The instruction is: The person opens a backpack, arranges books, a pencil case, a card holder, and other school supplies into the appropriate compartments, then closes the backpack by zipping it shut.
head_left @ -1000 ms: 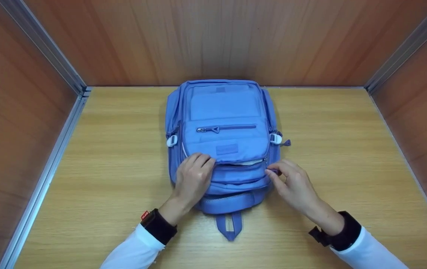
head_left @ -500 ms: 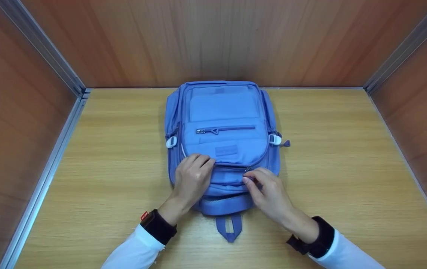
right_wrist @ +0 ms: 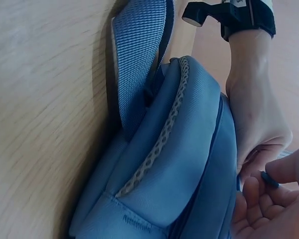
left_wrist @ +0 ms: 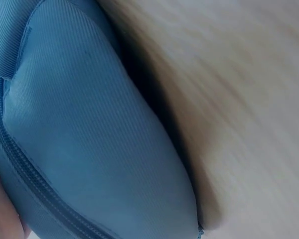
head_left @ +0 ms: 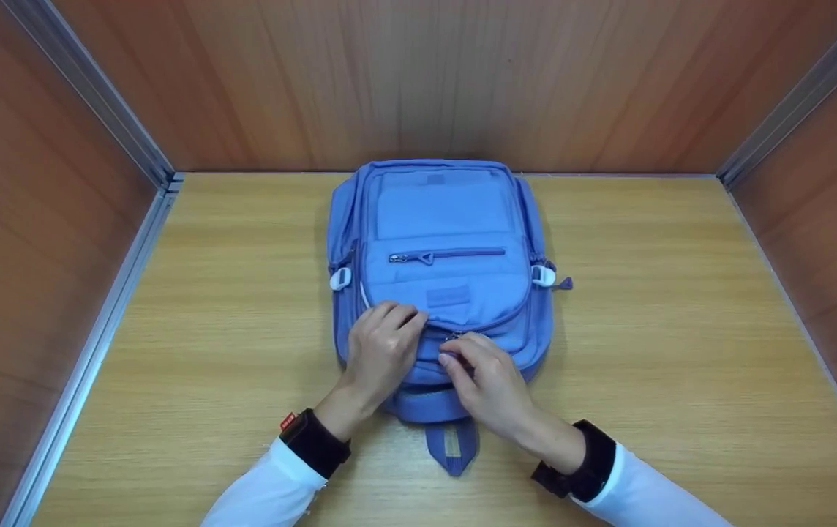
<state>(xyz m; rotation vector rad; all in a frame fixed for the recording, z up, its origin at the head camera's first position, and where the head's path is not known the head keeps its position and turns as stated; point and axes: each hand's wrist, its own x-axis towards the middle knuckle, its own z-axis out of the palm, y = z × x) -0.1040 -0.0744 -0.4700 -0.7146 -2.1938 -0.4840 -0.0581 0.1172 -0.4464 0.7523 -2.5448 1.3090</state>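
Note:
A blue backpack (head_left: 448, 208) lies front side up, its hanging loop (head_left: 453, 450) toward the person. My left hand (head_left: 383, 348) grips the edge of the front compartment with curled fingers, left of its zipper. Just to the right, my right hand (head_left: 488, 384) pinches a zipper pull by the metal slider (head_left: 455, 336). In the right wrist view the blue pull (right_wrist: 270, 179) shows between thumb and fingers. The zipper line behind the slider, to the right, is closed. The left wrist view shows bag fabric (left_wrist: 94, 114), a zipper (left_wrist: 27, 172) and fingertips (left_wrist: 2, 214) at the lower left.
The bag lies on a wooden table (head_left: 243, 293), close to the back wooden panel (head_left: 448, 80). Side panels in metal frames stand left and right. White buckles (head_left: 543, 276) sit on the bag's sides, and a small zipped pocket (head_left: 448, 254) crosses its front.
My right hand has drawn the zipper pull leftward along the compartment toward my left hand. The gap that showed something white inside has closed. My left hand stays in place.

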